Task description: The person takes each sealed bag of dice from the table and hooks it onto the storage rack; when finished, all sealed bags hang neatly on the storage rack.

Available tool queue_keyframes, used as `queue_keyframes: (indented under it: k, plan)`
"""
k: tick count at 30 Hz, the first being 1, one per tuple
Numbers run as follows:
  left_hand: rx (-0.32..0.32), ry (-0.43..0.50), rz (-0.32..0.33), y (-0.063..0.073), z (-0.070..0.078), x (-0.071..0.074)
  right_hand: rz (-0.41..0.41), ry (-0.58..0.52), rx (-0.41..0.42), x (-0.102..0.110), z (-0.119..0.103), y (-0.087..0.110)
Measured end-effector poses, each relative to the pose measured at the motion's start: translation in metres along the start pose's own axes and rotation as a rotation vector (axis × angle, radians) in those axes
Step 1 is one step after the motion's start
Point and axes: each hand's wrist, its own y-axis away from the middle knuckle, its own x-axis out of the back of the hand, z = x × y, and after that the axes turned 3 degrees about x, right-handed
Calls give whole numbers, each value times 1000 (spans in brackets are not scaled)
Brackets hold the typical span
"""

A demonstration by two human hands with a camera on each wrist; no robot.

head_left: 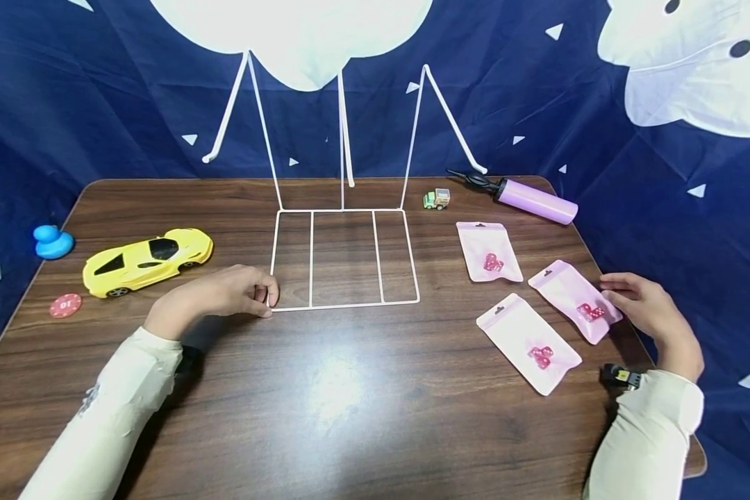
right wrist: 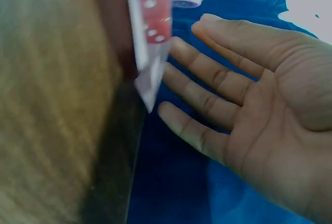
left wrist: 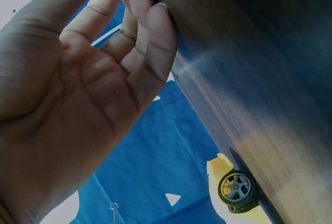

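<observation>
Head view: left hand (head_left: 228,292) pinches a wire frame (head_left: 342,210), probably light, stiff, best held by corners; right hand (head_left: 653,309), fingers relaxed, beside the worktop's (head_left: 412,389) right-edge pouch (head_left: 569,295).

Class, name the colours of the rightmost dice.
Red dice with white dots, clearest in the right wrist view.

There's the rack (head_left: 378,257), white, flat-based near centre, rising tall at twelve; at three o'clock, a pink bag (head_left: 567,294) lies slanted, red dice (head_left: 590,312) inside.
</observation>
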Motion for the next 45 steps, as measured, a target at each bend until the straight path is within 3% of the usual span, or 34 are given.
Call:
queue_keyframes:
  k: [28, 37, 45]
  plan:
    - [-15, 17, 6, 1, 1, 2, -48, 79, -136, -4, 3, -2]
    - [-13, 3, 7, 2, -1, 0, 4, 40, -189, -7, -2, -2]
    - [-13, 9, 8, 2, 0, 1, 55, 117, -180, -5, -4, -1]
